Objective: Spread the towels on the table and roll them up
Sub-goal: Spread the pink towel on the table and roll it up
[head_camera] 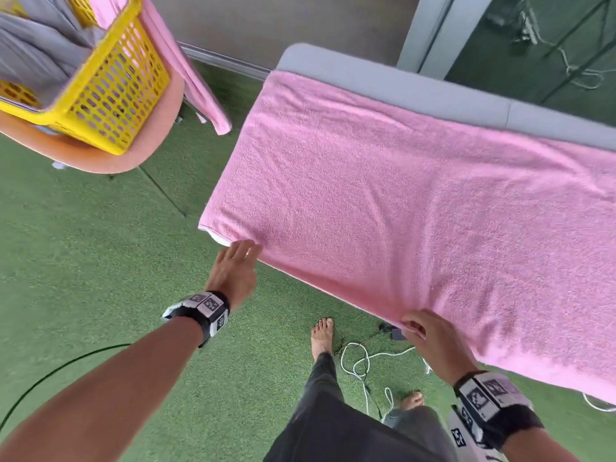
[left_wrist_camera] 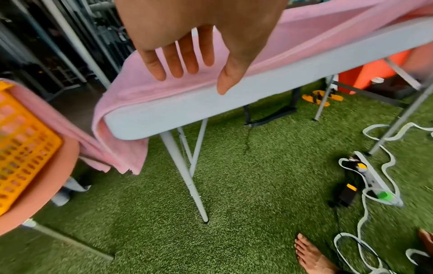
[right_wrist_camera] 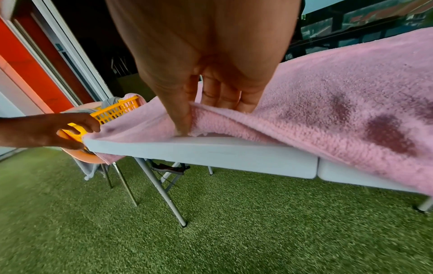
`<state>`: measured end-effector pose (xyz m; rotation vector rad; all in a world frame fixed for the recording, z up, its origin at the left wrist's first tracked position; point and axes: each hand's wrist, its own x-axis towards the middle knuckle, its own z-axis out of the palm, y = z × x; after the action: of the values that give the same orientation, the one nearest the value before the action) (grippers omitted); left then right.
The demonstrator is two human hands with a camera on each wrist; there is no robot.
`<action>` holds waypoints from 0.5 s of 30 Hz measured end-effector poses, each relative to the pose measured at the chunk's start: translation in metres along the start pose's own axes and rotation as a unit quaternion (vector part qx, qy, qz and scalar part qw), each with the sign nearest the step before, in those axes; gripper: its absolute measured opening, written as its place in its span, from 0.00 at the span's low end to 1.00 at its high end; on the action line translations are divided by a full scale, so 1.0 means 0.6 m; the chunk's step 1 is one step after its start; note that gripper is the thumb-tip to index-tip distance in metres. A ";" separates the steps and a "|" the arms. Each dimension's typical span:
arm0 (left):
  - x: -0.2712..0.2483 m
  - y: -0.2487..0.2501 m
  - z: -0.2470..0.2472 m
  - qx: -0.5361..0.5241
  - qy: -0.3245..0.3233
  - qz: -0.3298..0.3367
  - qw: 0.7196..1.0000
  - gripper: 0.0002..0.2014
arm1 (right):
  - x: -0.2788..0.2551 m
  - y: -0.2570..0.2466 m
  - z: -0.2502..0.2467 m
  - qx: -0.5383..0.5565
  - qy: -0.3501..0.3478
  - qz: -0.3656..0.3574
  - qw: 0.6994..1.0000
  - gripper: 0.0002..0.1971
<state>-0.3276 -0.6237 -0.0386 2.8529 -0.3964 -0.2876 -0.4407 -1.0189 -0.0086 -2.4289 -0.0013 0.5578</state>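
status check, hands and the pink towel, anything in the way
Left hand open, fingers straight at towel's near corner. Right hand pinching near edge of pink towel. Towel spread on table, not rolled. Nothing blocking.

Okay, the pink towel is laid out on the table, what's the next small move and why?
Probably close the left hand on the pink towel edge near the table corner: its fingers are straight there, while the right hand already pinches the same edge.
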 end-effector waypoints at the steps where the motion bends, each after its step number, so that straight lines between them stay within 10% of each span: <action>1: 0.012 -0.012 -0.003 -0.011 0.004 -0.015 1.000 0.30 | 0.000 0.003 0.000 -0.014 -0.005 0.006 1.000 0.08; 7: 0.076 -0.079 -0.014 -0.047 -0.020 0.030 0.998 0.33 | -0.002 0.018 0.019 -0.061 -0.037 0.082 0.994 0.07; 15: 0.036 -0.111 -0.055 -0.031 -0.011 0.044 0.998 0.08 | 0.008 0.022 0.057 -0.079 -0.046 0.124 0.988 0.08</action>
<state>-0.2838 -0.5606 -0.0287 2.7657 -0.5077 -0.3094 -0.4519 -1.0084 -0.0425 -2.5718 0.2301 0.8094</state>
